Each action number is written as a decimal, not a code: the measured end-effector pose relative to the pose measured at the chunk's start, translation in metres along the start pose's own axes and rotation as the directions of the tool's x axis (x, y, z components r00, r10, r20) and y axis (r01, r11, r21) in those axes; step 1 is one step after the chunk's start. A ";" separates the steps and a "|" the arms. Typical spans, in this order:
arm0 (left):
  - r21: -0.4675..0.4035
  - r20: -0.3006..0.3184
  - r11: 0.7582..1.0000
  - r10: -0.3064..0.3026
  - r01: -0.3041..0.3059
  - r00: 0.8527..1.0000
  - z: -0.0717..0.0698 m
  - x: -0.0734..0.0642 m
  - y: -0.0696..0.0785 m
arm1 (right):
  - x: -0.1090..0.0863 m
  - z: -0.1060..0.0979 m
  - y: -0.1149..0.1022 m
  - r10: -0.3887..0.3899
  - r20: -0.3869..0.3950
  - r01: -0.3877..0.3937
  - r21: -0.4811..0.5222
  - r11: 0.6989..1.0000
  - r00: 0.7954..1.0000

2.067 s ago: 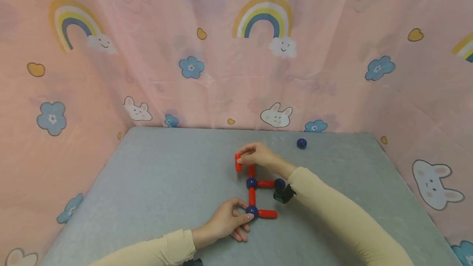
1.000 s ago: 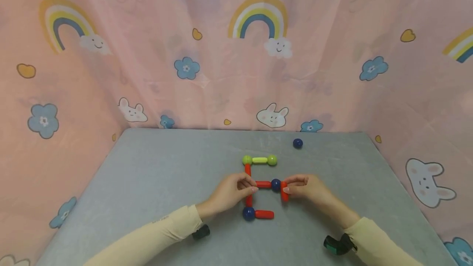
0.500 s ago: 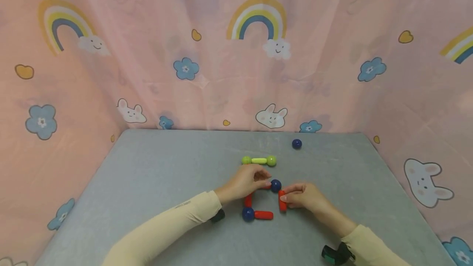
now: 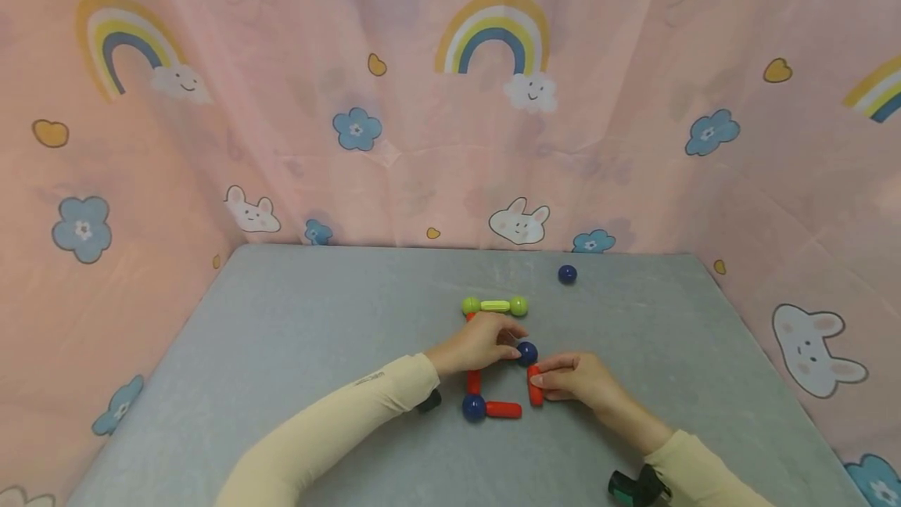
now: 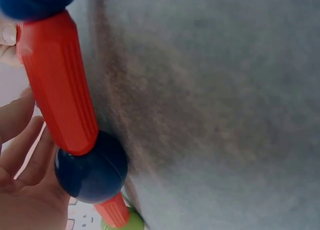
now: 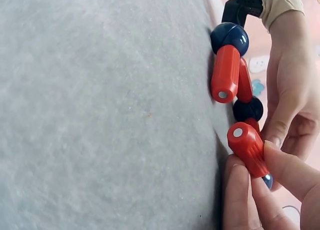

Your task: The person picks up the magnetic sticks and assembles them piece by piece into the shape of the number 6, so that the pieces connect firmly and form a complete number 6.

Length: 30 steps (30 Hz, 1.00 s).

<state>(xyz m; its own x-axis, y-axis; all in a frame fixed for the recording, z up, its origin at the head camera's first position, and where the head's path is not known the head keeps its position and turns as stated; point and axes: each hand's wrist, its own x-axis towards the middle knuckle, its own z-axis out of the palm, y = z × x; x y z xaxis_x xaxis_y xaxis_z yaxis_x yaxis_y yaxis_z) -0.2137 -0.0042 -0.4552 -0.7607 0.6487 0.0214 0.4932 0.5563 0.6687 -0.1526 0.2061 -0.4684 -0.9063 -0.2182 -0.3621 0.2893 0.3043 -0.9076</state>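
Red magnetic rods and dark blue balls form a figure on the grey table. My left hand (image 4: pixel 482 341) reaches across its middle bar, thumb and index finger pinching the blue ball (image 4: pixel 527 354) at the right end. Between thumb and fingers, my right hand (image 4: pixel 579 382) holds a red magnetic rod (image 4: pixel 536 386), its top end right at that ball. The rod's lower end, with a silver magnet face, shows in the right wrist view (image 6: pixel 248 149). Below, a lower-left blue ball (image 4: pixel 474 408) bears a red rod (image 4: pixel 504 410) pointing right. My left hand hides most of the middle bar.
A green rod (image 4: pixel 495 306) with green balls at both ends forms the figure's top. One loose blue ball (image 4: pixel 567 275) lies near the table's back edge. A pink patterned curtain (image 4: pixel 408 178) surrounds the table (image 4: pixel 317 319) at the back and sides.
My right hand has brought the red rod from the figure's top left down to below the right-hand ball. My left hand has moved from the lower-left ball up and right to the middle bar's ball.
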 end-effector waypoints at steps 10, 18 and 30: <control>0.020 0.036 1.000 0.010 -0.011 0.999 0.003 0.006 -0.003 | 0.002 0.001 -0.001 0.002 -0.043 -0.002 0.009 1.000 0.999; -0.006 0.036 1.000 0.002 -0.002 0.999 0.003 0.006 -0.004 | 0.002 0.004 -0.004 0.031 -0.078 -0.032 -0.011 0.999 0.996; -0.001 0.032 1.000 -0.002 0.002 0.999 0.003 0.004 -0.004 | 0.004 0.006 -0.007 0.039 -0.087 -0.040 -0.008 0.999 0.995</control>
<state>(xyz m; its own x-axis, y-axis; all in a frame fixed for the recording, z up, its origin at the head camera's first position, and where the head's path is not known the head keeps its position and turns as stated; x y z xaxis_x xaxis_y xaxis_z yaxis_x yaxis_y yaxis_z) -0.2177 -0.0020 -0.4596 -0.7478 0.6640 -0.0031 0.4917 0.5568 0.6695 -0.1560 0.1974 -0.4650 -0.9177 -0.1247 -0.3771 0.3225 0.3201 -0.8908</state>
